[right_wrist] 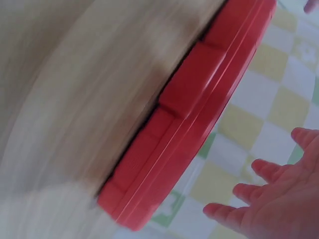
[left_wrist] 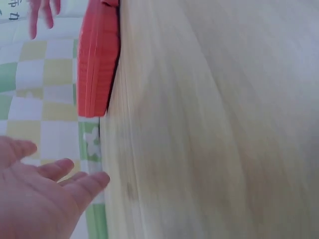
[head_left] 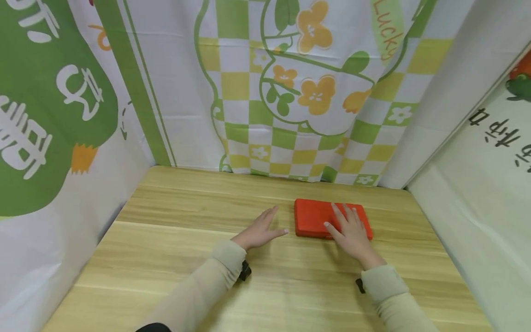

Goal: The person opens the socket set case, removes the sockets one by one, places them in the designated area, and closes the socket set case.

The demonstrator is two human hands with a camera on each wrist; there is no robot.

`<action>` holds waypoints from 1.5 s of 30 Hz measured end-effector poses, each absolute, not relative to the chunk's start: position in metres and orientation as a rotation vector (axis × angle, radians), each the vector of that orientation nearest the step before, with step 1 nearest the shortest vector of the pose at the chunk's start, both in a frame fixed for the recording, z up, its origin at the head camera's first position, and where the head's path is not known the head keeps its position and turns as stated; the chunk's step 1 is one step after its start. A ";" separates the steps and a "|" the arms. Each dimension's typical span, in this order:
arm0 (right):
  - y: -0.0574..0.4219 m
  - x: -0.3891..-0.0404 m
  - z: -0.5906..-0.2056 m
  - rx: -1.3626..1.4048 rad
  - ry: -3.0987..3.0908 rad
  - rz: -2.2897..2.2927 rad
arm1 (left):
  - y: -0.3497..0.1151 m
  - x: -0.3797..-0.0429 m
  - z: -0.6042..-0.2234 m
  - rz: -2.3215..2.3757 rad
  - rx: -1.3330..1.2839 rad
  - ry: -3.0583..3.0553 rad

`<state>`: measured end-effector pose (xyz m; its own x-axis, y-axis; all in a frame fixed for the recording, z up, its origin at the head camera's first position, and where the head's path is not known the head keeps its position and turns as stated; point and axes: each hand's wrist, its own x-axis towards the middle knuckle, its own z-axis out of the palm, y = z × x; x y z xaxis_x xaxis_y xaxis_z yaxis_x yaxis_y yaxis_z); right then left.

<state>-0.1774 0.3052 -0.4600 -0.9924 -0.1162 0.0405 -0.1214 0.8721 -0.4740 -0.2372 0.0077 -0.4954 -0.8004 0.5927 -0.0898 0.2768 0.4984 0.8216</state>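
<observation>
A flat red plastic case [head_left: 313, 219], closed, lies on the wooden table towards its back right. In the right wrist view the near side of the case [right_wrist: 192, 82] shows a raised latch in its middle. My right hand [head_left: 351, 233] is held over the right half of the case with fingers spread, and holds nothing. Left of the case, apart from it, my left hand [head_left: 259, 230] hovers with its fingers extended and thumb pointing towards the case. The left wrist view shows the end of the case beyond the left fingers [left_wrist: 87, 186].
The wooden table [head_left: 186, 198] reaches back to a hanging cloth [head_left: 236, 87] with green and yellow checks and flowers. Printed cloth walls [head_left: 477, 198] close off the left and right sides. A dark wrist camera [head_left: 245, 270] sits under the left cuff.
</observation>
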 end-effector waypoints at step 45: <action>0.385 -0.181 -0.485 -0.645 -2.848 1.555 | 0.092 -0.243 -0.520 1.699 0.242 2.124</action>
